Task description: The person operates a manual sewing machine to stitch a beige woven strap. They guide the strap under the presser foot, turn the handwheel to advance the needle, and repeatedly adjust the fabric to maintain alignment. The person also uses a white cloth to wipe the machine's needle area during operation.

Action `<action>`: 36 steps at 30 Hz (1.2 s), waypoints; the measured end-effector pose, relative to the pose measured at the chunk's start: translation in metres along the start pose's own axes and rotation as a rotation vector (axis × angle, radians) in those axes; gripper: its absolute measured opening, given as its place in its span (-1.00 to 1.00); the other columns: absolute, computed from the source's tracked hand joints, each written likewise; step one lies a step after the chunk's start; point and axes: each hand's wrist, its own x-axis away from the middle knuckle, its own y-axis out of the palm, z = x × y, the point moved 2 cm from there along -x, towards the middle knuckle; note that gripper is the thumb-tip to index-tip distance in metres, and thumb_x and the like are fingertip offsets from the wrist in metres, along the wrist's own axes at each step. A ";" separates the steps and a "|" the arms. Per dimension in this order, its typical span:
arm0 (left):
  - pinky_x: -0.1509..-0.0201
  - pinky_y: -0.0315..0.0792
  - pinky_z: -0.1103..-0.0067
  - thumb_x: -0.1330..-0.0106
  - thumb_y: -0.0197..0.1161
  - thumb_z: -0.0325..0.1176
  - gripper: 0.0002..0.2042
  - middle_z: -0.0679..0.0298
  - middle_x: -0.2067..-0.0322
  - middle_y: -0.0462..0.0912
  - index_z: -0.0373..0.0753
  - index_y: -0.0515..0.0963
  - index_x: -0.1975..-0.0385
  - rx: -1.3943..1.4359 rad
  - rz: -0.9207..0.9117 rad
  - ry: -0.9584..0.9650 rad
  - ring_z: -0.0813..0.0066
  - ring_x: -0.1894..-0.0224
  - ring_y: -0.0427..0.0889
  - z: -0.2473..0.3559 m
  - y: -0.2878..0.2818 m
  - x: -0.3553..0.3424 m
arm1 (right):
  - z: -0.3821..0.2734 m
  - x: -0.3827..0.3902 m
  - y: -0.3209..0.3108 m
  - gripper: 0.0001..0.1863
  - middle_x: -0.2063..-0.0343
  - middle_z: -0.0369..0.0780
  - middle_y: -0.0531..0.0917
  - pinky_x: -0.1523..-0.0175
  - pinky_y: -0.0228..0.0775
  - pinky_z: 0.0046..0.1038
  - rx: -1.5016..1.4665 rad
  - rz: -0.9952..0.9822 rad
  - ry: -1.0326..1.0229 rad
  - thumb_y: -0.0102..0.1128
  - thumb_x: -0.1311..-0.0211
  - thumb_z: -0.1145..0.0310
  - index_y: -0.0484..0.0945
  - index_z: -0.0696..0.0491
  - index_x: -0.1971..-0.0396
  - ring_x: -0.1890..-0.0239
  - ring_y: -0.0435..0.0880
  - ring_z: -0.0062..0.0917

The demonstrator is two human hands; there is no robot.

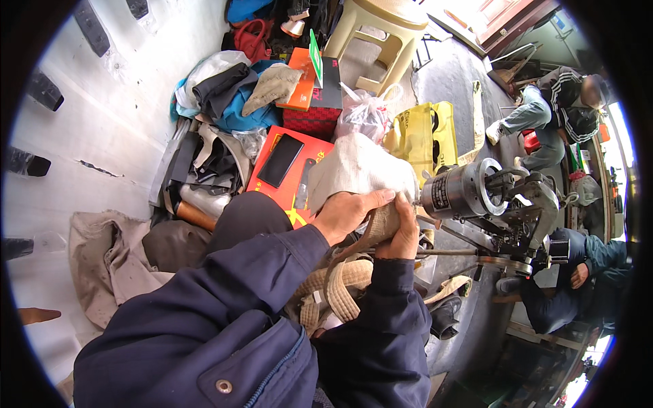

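Observation:
My left hand [347, 212] is closed on the lower edge of a cream ribbed cloth piece [364, 166], its thumb stretched toward the right. Close beside it my right hand [406, 234] pinches the same piece near its right corner, where a beige woven strap [343, 289] hangs from it and loops down between my forearms. Whether the cloth is a bag I cannot tell. Just to the right of my fingertips stands a metal hand-cranked sewing machine [445, 194] with a round silver head. Its needle end is hidden behind the cloth and my right hand.
A black phone [281, 160] lies on a red box [258, 180] beyond my knee. Behind are a yellow bag [422, 132], a white plastic bag [364, 112] and a beige plastic stool [381, 34]. Two people sit at the right, one near [592, 272], one farther [571, 102].

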 end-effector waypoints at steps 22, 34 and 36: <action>-0.15 0.44 0.54 -0.34 0.24 -0.45 -0.68 0.21 0.04 0.65 -0.41 0.53 -0.05 -0.079 -0.023 0.064 0.44 -0.01 0.61 -0.004 -0.003 -0.003 | -0.036 0.052 -0.021 -0.62 0.12 -0.19 0.61 0.02 0.40 -0.48 0.871 0.134 -0.807 0.29 -0.24 0.48 0.52 0.21 -0.04 0.13 0.58 -0.53; -0.23 0.40 0.48 -0.35 0.21 -0.48 -0.67 0.17 -0.02 0.59 -0.42 0.47 -0.08 0.168 -0.062 0.053 0.38 -0.07 0.57 -0.011 0.004 0.001 | -0.061 0.059 -0.013 -0.79 0.27 -0.20 0.66 0.03 0.42 -0.53 0.971 0.131 -0.983 0.32 -0.17 0.60 0.70 0.17 0.17 0.19 0.61 -0.50; -0.24 0.39 0.48 -0.35 0.20 -0.49 -0.68 0.17 -0.01 0.59 -0.42 0.47 -0.08 0.169 -0.056 0.058 0.38 -0.08 0.56 -0.011 0.006 0.003 | -0.064 0.060 -0.013 -0.83 0.28 -0.24 0.66 0.12 0.37 -0.63 0.994 0.128 -0.969 0.29 -0.20 0.63 0.70 0.22 0.19 0.22 0.57 -0.61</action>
